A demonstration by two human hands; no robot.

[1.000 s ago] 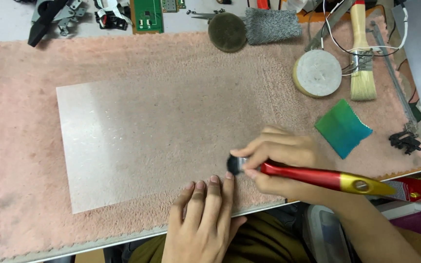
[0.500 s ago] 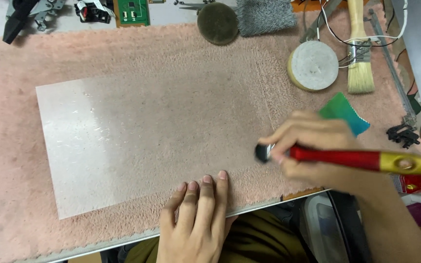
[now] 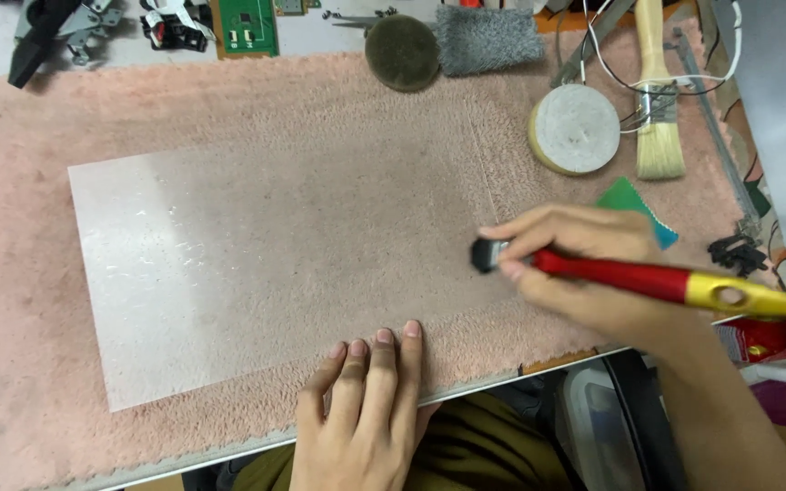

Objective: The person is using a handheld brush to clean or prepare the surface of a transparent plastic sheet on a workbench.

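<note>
A clear plastic sheet [image 3: 256, 264] lies flat on a pink fleecy cloth [image 3: 184, 100] that covers the table. My left hand [image 3: 366, 409] rests flat at the sheet's near edge, fingers together and pressing down. My right hand [image 3: 584, 273] grips a brush [image 3: 648, 280] with a red and yellow handle. Its dark round head [image 3: 482, 255] touches the sheet's right end.
Along the far edge lie a round dark pad [image 3: 402, 53], a grey fuzzy block [image 3: 488, 38], a white round disc [image 3: 575, 129], a wooden paintbrush [image 3: 659, 100], a green circuit board [image 3: 246, 25] and black parts [image 3: 52, 27]. A teal cloth [image 3: 637, 205] lies behind my right hand.
My right hand has carried the brush from the sheet's near edge to the right and slightly away from me. My left hand has stayed at the near edge.
</note>
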